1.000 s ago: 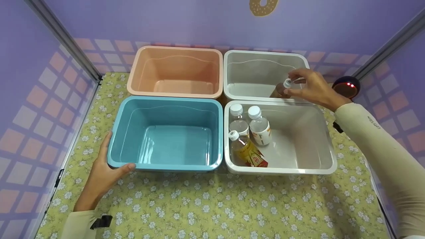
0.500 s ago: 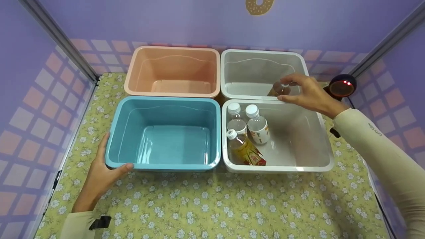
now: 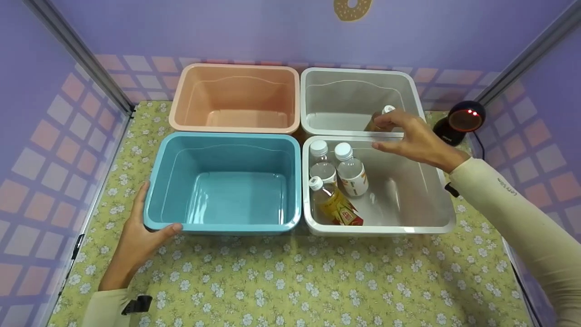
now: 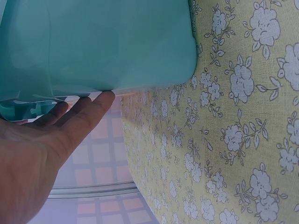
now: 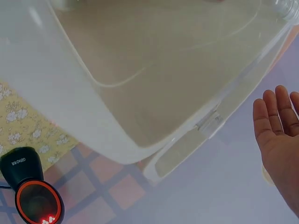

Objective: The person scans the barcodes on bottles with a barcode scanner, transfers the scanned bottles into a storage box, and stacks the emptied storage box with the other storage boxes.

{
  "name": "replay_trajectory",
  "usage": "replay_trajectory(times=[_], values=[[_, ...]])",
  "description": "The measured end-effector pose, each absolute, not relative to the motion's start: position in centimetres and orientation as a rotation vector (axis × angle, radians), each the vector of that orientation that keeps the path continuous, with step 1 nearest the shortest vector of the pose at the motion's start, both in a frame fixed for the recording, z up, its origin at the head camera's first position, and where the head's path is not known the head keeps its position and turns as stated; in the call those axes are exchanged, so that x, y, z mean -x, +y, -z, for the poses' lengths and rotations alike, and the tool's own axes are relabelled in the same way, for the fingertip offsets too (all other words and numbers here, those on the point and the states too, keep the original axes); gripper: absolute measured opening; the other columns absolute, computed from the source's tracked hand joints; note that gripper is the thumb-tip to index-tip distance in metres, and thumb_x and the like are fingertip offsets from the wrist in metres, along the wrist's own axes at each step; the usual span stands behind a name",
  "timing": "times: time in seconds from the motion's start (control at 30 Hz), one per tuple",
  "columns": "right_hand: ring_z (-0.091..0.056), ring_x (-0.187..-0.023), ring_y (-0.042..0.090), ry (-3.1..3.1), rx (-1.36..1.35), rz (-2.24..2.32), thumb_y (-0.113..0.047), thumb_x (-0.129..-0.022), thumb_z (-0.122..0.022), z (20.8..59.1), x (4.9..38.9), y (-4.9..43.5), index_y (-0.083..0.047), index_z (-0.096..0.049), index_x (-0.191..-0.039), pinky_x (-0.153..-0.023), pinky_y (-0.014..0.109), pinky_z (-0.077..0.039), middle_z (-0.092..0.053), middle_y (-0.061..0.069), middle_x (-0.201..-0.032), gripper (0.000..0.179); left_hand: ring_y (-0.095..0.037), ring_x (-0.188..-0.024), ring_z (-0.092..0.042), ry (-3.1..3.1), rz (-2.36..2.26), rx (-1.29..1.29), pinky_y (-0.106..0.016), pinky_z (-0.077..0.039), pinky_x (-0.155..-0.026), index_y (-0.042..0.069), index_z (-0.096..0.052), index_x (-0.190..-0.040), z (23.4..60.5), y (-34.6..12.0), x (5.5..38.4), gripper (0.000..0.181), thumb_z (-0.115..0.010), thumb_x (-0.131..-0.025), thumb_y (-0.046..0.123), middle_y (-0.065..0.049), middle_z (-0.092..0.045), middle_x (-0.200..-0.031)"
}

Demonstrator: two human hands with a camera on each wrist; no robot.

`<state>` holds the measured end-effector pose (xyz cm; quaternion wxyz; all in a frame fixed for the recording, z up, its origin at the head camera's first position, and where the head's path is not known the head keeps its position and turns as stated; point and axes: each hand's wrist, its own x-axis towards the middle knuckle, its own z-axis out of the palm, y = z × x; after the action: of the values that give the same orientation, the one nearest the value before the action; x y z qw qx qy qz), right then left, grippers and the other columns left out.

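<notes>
Bottle (image 3: 388,109) released, right hand (image 3: 420,138) backs over white rims (image 3: 340,138), thumb and fingers apart (open room beneath). Straight-fingered left hand (image 3: 137,237) touches blue tub (image 3: 227,228).

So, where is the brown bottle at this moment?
In the head view, on the right side, the brown bottle is inside the far gray bin, close to its near rim and partly hidden behind the right hand.

Booth (image 3: 159,27) with purple partition walls (image 3: 272,36)

"Let's Slim" on right sleeve (image 3: 517,213), lettering on black device (image 5: 32,186) blurred, bottle labels (image 3: 357,184) unreadable
</notes>
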<state>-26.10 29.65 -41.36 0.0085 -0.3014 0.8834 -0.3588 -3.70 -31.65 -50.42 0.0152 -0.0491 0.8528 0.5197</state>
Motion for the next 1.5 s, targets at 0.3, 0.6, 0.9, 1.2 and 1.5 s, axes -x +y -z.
replay_trajectory(times=[0.3,0.6,0.9,1.2,1.5], values=[[-0.07,-0.12,0.036,2.79,0.998,1.107,-0.007,-0.086,-0.096,42.4,25.2,29.2,0.003,-0.074,-0.13,-0.108,0.043,-0.053,-0.075,0.018,-0.129,0.05,-0.061,-0.148,-0.042,2.653,-1.617,0.153,-0.014,-0.049,-0.09,0.037,0.0,-0.179,50.5,-31.7,3.7,0.126,-0.09,-0.092,0.02,-0.028,-0.018,-0.178],[-0.069,-0.117,0.032,2.775,1.087,1.146,-0.002,-0.084,-0.095,43.2,24.5,28.9,0.008,-0.073,-0.128,-0.105,0.034,-0.054,-0.074,0.019,-0.127,0.05,-0.061,-0.148,-0.041,2.661,-1.603,0.156,-0.016,-0.049,-0.091,0.04,0.0,-0.178,50.4,-31.8,3.6,0.127,-0.09,-0.092,0.02,-0.027,-0.017,-0.179],[-0.068,-0.117,0.042,2.732,1.055,1.112,-0.004,-0.087,-0.093,43.6,23.3,28.1,0.006,-0.07,-0.133,-0.104,0.053,-0.054,-0.072,0.021,-0.13,0.053,-0.061,-0.15,-0.037,2.63,-1.648,0.148,-0.012,-0.048,-0.09,0.038,0.001,-0.178,50.5,-31.8,3.5,0.125,-0.089,-0.094,0.017,-0.025,-0.014,-0.18],[-0.068,-0.119,0.041,2.71,1.058,1.112,-0.007,-0.089,-0.093,44.4,22.8,27.6,0.003,-0.071,-0.136,-0.105,0.056,-0.054,-0.072,0.017,-0.134,0.053,-0.062,-0.149,-0.04,2.64,-1.633,0.154,-0.015,-0.05,-0.092,0.039,0.001,-0.178,50.5,-31.6,3.6,0.127,-0.09,-0.093,0.018,-0.027,-0.016,-0.179],[-0.07,-0.119,0.036,2.678,1.099,1.119,-0.006,-0.088,-0.094,45.4,22.6,27.4,0.003,-0.071,-0.134,-0.104,0.052,-0.057,-0.073,0.019,-0.13,0.052,-0.061,-0.149,-0.04,2.611,-1.658,0.172,-0.014,-0.05,-0.091,0.04,0.002,-0.178,50.5,-31.5,3.7,0.128,-0.091,-0.092,0.018,-0.028,-0.016,-0.179]])
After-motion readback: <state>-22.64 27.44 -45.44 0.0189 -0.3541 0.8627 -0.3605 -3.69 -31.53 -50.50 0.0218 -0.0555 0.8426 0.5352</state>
